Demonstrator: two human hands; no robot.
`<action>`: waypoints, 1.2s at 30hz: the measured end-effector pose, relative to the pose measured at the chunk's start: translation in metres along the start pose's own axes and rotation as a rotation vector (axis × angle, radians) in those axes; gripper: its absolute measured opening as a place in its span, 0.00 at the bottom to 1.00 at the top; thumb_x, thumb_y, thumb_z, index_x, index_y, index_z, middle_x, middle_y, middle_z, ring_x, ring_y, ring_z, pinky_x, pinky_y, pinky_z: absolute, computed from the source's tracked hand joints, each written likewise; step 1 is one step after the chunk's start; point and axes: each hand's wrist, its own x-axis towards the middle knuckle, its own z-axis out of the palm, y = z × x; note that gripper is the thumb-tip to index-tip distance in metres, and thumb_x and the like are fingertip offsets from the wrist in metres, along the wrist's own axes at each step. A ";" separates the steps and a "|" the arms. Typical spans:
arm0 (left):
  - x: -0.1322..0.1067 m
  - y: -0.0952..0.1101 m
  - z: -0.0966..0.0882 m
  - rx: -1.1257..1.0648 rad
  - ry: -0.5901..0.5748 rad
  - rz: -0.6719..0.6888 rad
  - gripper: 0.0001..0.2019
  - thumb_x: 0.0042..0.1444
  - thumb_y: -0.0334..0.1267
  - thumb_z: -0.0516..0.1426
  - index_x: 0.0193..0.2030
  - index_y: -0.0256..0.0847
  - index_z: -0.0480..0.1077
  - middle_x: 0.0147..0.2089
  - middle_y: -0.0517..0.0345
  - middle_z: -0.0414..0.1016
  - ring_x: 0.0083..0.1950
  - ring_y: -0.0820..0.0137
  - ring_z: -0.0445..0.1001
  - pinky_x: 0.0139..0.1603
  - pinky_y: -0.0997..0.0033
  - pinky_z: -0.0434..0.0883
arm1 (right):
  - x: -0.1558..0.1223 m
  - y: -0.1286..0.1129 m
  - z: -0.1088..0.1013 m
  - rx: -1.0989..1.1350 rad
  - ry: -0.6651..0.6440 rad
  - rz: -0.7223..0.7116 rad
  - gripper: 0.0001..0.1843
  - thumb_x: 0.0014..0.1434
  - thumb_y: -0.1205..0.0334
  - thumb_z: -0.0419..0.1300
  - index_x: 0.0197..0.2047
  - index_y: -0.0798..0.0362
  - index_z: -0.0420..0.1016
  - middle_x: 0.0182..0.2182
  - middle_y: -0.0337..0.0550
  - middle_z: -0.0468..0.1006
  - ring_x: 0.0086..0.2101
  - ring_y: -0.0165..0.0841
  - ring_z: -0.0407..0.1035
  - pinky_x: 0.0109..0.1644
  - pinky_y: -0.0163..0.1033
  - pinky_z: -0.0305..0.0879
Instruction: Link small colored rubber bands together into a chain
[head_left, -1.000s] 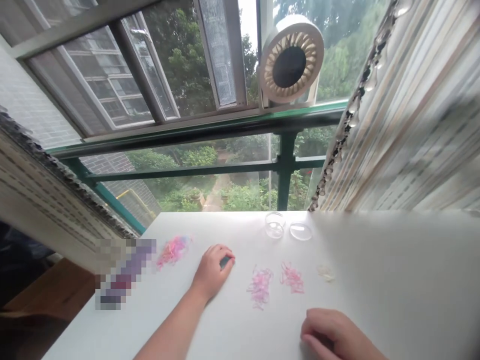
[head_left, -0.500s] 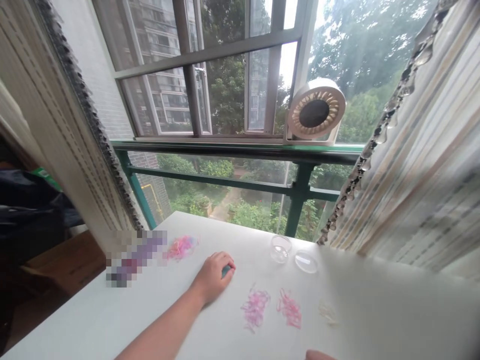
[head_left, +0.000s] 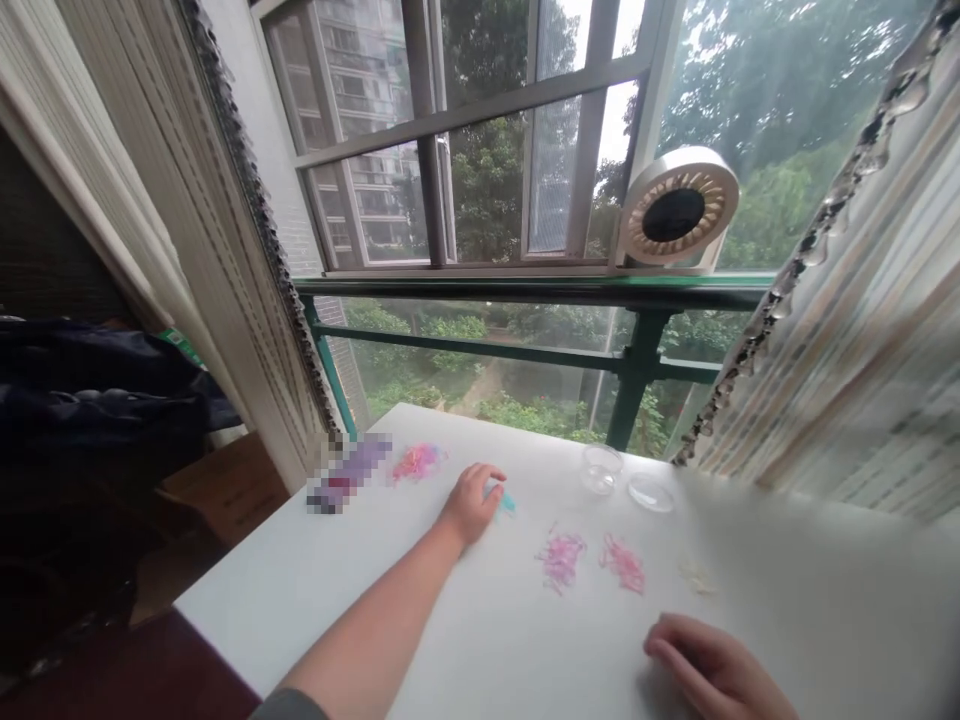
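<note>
Left hand (head_left: pixel 471 497) grip closed over a small teal piece (head_left: pixel 507 500) on the white table (head_left: pixel 480 640)
Right hand (head_left: pixel 712 668) rests loosely curled, holding nothing, near the table's front edge; pink band piles (head_left: pixel 561 558) lie between, bare table around

Jar (head_left: pixel 601 467) left of lid (head_left: pixel 650 492), behind bands (head_left: pixel 561 558)

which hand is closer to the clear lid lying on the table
Right. The right hand rests on the table below the clear lid, with pink bands between. The left hand lies farther off to the lid's left, past the clear cup.
</note>
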 end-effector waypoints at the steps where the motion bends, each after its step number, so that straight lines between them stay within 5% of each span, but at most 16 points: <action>1: -0.001 -0.001 -0.001 0.021 0.005 -0.016 0.10 0.56 0.34 0.50 0.42 0.40 0.69 0.45 0.52 0.72 0.51 0.65 0.69 0.56 0.63 0.64 | 0.000 -0.002 -0.001 -0.016 0.002 0.006 0.20 0.59 0.47 0.51 0.25 0.53 0.70 0.22 0.41 0.71 0.26 0.31 0.65 0.32 0.32 0.63; 8: -0.014 -0.018 -0.023 0.285 0.049 -0.272 0.14 0.52 0.30 0.51 0.44 0.38 0.71 0.49 0.50 0.71 0.53 0.63 0.68 0.58 0.63 0.64 | 0.004 -0.002 -0.001 -0.115 0.090 0.074 0.21 0.59 0.46 0.50 0.29 0.54 0.72 0.22 0.40 0.70 0.26 0.32 0.64 0.32 0.35 0.61; 16: -0.020 -0.045 -0.054 0.384 0.162 -0.514 0.15 0.51 0.30 0.50 0.46 0.34 0.70 0.50 0.43 0.70 0.56 0.58 0.66 0.60 0.60 0.61 | 0.004 0.002 -0.001 -0.149 0.031 0.027 0.21 0.59 0.46 0.49 0.29 0.54 0.71 0.24 0.41 0.71 0.28 0.33 0.65 0.35 0.36 0.62; 23: -0.015 -0.038 -0.048 0.453 0.095 -0.483 0.16 0.52 0.35 0.52 0.48 0.39 0.69 0.53 0.48 0.70 0.58 0.59 0.64 0.61 0.62 0.60 | 0.001 0.000 -0.004 -0.097 0.009 0.052 0.20 0.59 0.47 0.50 0.29 0.53 0.70 0.23 0.39 0.68 0.27 0.32 0.63 0.33 0.35 0.60; 36: -0.010 -0.042 -0.050 0.538 0.017 -0.512 0.18 0.54 0.41 0.52 0.51 0.45 0.70 0.59 0.49 0.66 0.60 0.51 0.61 0.57 0.49 0.62 | -0.001 -0.013 -0.006 -0.123 -0.011 0.055 0.17 0.60 0.50 0.50 0.29 0.53 0.70 0.25 0.40 0.72 0.28 0.32 0.64 0.34 0.37 0.60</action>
